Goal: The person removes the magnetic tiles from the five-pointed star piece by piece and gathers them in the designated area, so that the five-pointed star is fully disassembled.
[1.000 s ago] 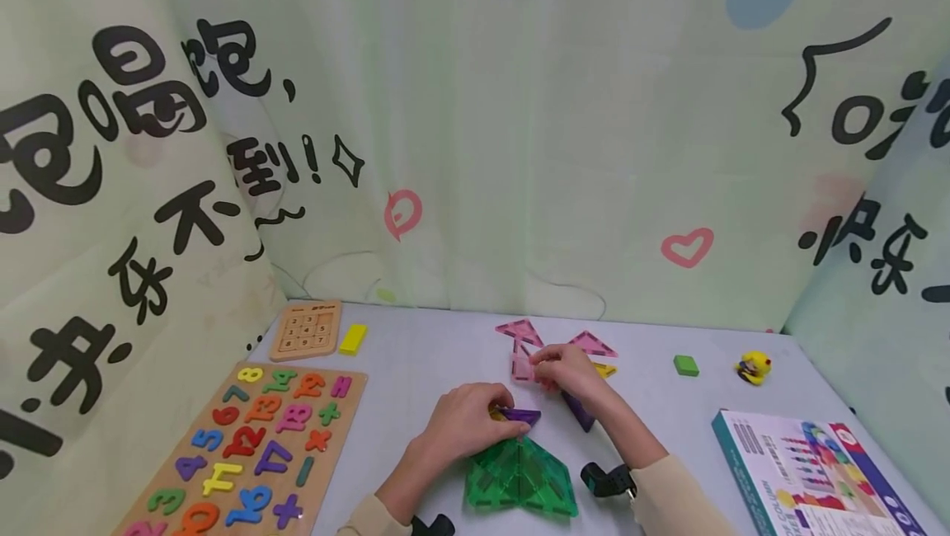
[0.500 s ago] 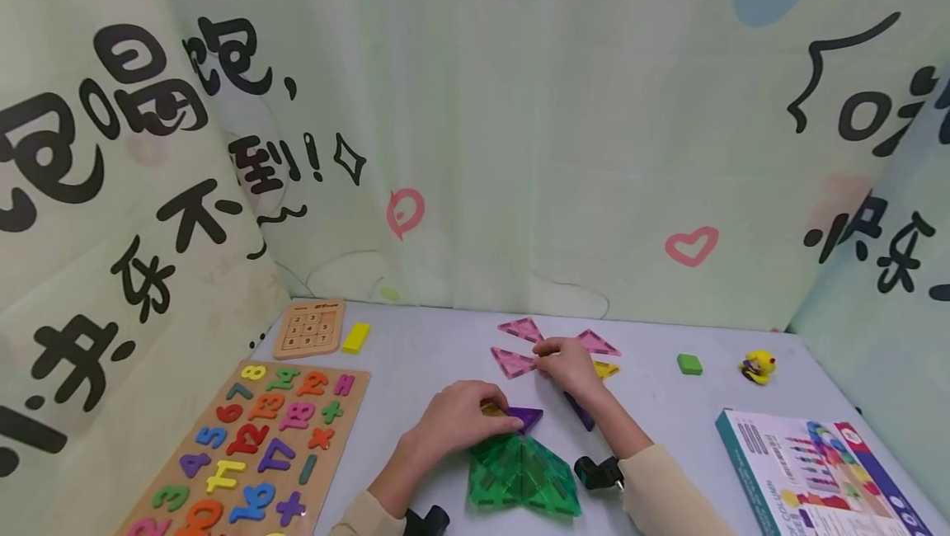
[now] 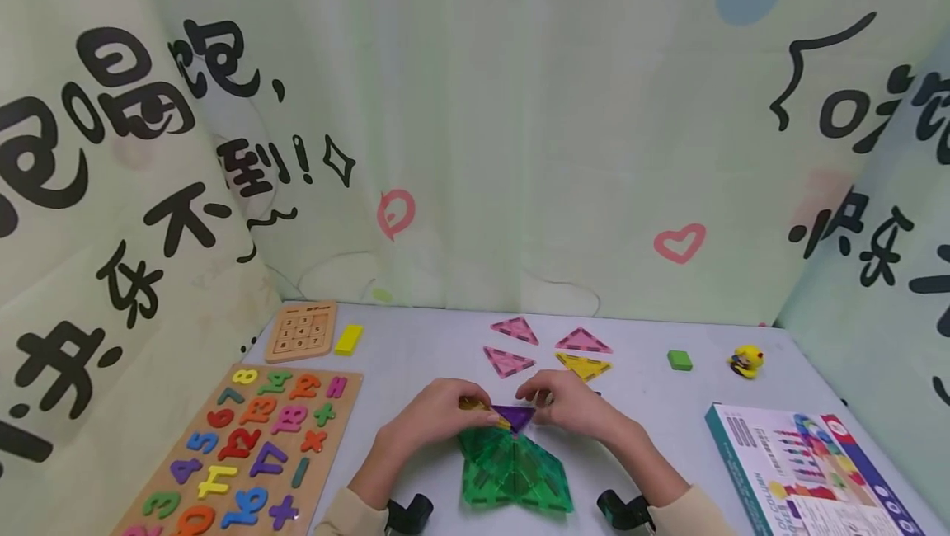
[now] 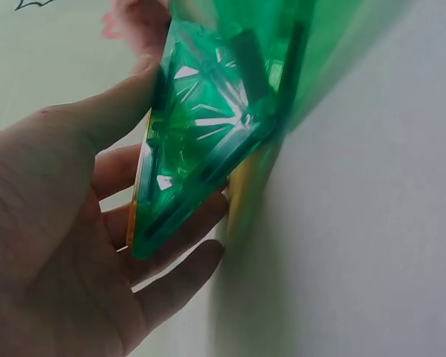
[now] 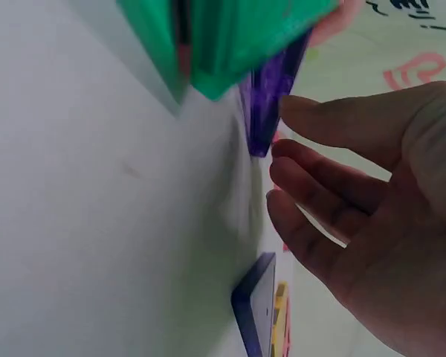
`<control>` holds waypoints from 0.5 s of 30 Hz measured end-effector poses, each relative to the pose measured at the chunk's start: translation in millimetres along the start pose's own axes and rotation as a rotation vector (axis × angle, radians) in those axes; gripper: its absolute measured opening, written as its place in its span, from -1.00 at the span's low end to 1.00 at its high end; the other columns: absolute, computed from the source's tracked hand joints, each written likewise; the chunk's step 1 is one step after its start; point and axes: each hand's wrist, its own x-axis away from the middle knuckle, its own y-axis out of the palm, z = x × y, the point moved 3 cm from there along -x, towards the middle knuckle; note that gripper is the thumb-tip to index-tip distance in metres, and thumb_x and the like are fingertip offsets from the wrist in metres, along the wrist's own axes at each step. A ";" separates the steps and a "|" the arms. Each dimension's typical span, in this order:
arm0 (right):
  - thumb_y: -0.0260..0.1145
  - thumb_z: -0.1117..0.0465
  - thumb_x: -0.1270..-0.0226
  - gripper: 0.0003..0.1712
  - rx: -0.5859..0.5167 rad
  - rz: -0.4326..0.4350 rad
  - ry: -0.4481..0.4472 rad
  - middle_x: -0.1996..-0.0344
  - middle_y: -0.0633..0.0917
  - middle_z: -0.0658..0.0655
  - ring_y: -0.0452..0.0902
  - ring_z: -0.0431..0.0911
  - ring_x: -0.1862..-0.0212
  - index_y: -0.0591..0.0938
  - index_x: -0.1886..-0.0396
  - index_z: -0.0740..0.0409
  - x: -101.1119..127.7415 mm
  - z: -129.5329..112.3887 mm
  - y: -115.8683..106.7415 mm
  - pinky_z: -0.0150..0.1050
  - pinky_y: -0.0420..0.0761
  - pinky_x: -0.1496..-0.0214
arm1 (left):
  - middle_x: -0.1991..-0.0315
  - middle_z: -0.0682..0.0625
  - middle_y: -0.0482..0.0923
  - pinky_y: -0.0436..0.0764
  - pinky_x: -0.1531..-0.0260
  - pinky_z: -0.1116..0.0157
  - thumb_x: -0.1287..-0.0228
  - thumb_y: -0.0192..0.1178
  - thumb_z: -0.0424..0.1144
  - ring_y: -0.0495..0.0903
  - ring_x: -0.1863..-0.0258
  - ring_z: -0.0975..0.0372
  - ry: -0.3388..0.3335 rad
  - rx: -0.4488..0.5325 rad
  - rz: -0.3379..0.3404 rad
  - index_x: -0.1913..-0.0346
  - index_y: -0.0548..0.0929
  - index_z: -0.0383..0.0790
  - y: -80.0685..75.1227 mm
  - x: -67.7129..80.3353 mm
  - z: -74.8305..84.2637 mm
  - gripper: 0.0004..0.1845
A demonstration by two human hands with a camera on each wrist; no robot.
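Green translucent magnetic tiles (image 3: 515, 470) stand joined in front of me, with a small purple triangular tile (image 3: 514, 417) at their top. My left hand (image 3: 438, 412) pinches a yellow triangular tile (image 3: 469, 403) beside the purple one, thumb on the near side. In the left wrist view, its fingers (image 4: 175, 297) reach behind a green triangle (image 4: 208, 134). My right hand (image 3: 575, 406) is at the purple tile's right corner. Its thumb appears to touch the purple tile (image 5: 267, 97) in the right wrist view, while the other visible fingers bend loosely apart from it.
Three pink triangles (image 3: 508, 361) and a yellow triangle (image 3: 584, 366) lie behind the hands. Another dark purple tile (image 5: 254, 305) lies near the right hand. A number board (image 3: 245, 445) stands left, a box (image 3: 809, 470) right. A green block (image 3: 679, 360) and toy duck (image 3: 745, 361) sit farther back.
My right hand has let go of a pink triangle, which now lies flat, and has come back toward me to the purple tile. The left hand stays at the yellow tile.
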 end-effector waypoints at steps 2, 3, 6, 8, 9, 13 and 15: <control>0.39 0.44 -0.12 -0.64 0.036 -0.031 -0.023 0.16 0.72 0.04 0.54 -0.11 0.14 0.73 0.05 0.13 2.3 -3.4 6.4 -0.33 0.56 0.13 | 0.27 0.24 0.64 0.52 0.20 0.32 -0.21 0.28 0.26 0.50 0.28 0.33 0.000 0.018 -0.004 0.13 0.74 0.09 -1.6 1.2 -0.8 -0.63; 0.41 0.42 -0.11 -0.63 0.058 -0.038 -0.032 0.16 0.71 0.01 0.54 -0.12 0.13 0.73 0.05 0.10 2.8 -4.4 9.4 -0.33 0.57 0.10 | 0.27 0.23 0.64 0.52 0.21 0.33 -0.21 0.29 0.24 0.50 0.28 0.33 0.004 0.025 -0.006 0.13 0.74 0.07 -2.1 1.7 -0.8 -0.63; 0.44 0.35 -0.14 -0.67 0.123 -0.038 -0.050 0.18 0.70 -0.07 0.55 -0.18 0.11 0.74 0.06 0.04 3.2 -7.2 15.4 -0.30 0.59 0.03 | 0.27 0.21 0.64 0.52 0.21 0.33 -0.22 0.30 0.20 0.50 0.28 0.32 0.009 0.049 -0.013 0.13 0.74 0.04 -2.9 2.8 -0.3 -0.64; 0.44 0.29 -0.18 -0.71 0.166 -0.028 -0.066 0.20 0.70 -0.09 0.56 -0.21 0.12 0.75 0.08 0.03 3.1 -8.3 17.7 -0.30 0.60 0.02 | 0.26 0.20 0.65 0.52 0.21 0.33 -0.23 0.31 0.18 0.50 0.28 0.32 0.014 0.056 -0.017 0.13 0.74 0.02 -2.7 3.0 0.0 -0.65; 0.44 0.28 -0.20 -0.73 0.172 -0.025 -0.073 0.21 0.70 -0.09 0.56 -0.22 0.13 0.76 0.08 0.03 3.2 -8.9 18.3 -0.30 0.61 0.03 | 0.26 0.19 0.65 0.52 0.21 0.33 -0.23 0.32 0.17 0.50 0.28 0.32 0.018 0.060 -0.018 0.13 0.74 0.01 -2.6 2.9 0.1 -0.66; 0.41 0.25 -0.26 -0.79 0.181 -0.012 -0.103 0.26 0.72 -0.09 0.56 -0.24 0.18 0.78 0.11 0.05 4.1 -9.8 18.8 -0.34 0.61 0.10 | 0.26 0.20 0.67 0.54 0.18 0.34 -0.24 0.32 0.14 0.52 0.27 0.33 0.020 0.071 -0.027 0.13 0.75 0.01 -1.9 1.3 -0.6 -0.68; 0.40 0.25 -0.28 -0.80 0.174 0.000 -0.111 0.27 0.73 -0.10 0.56 -0.28 0.20 0.79 0.11 0.05 4.6 -9.4 18.1 -0.37 0.60 0.11 | 0.27 0.20 0.67 0.55 0.16 0.35 -0.24 0.33 0.12 0.53 0.28 0.33 0.017 0.081 -0.032 0.13 0.75 0.01 -1.8 0.7 -1.1 -0.70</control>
